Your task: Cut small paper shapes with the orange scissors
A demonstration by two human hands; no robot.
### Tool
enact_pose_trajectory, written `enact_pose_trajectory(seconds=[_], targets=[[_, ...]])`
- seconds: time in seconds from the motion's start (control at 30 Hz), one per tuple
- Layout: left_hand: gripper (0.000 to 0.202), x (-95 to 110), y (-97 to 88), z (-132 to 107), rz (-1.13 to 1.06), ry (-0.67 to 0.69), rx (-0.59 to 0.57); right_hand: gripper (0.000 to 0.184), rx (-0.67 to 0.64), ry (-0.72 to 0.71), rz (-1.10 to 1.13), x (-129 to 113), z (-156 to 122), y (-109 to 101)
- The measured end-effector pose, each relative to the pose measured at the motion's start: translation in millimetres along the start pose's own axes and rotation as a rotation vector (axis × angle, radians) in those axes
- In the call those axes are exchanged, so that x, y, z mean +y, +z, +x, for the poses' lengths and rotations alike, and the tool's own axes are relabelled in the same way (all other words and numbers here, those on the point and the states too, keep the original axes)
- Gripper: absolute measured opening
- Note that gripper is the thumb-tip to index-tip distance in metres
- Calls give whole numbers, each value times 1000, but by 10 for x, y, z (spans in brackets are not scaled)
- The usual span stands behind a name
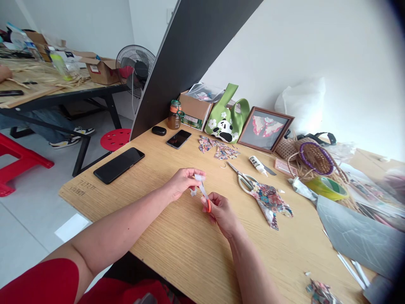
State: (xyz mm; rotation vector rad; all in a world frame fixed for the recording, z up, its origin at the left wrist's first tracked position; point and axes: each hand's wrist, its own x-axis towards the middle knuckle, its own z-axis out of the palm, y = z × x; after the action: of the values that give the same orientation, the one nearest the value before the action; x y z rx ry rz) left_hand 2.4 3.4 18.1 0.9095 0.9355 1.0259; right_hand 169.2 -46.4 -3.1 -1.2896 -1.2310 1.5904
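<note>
My left hand [185, 182] pinches a small thin white piece [200, 177], paper or cloth, above the table. Closed on small orange-handled scissors [208, 205], my right hand [221, 213] is just in front of it. The scissor blades point up at the white piece. Below my left fingers there is a small pale scrap [193, 192]. To the right, larger white-handled scissors [245, 179] lie beside a folded flowered cloth [272, 200]. Several flowered cloth cutouts [218, 147] are spread farther back.
Two phones [119, 165] and a black case [158, 130] lie on the left. At the back stand a brown bottle [174, 116], a green panda bag [227, 118] and a framed picture [266, 128]. A white glue bottle [257, 164], baskets [316, 157] and grey sheets [360, 236] occupy the right.
</note>
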Motion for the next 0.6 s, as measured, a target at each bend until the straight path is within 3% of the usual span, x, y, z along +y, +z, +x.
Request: enact_pose_trajectory(seconds=[0.6], targets=[[38,4,-4,-2,-13,-27,-7,52,-51,42,8,4,-10,-6]])
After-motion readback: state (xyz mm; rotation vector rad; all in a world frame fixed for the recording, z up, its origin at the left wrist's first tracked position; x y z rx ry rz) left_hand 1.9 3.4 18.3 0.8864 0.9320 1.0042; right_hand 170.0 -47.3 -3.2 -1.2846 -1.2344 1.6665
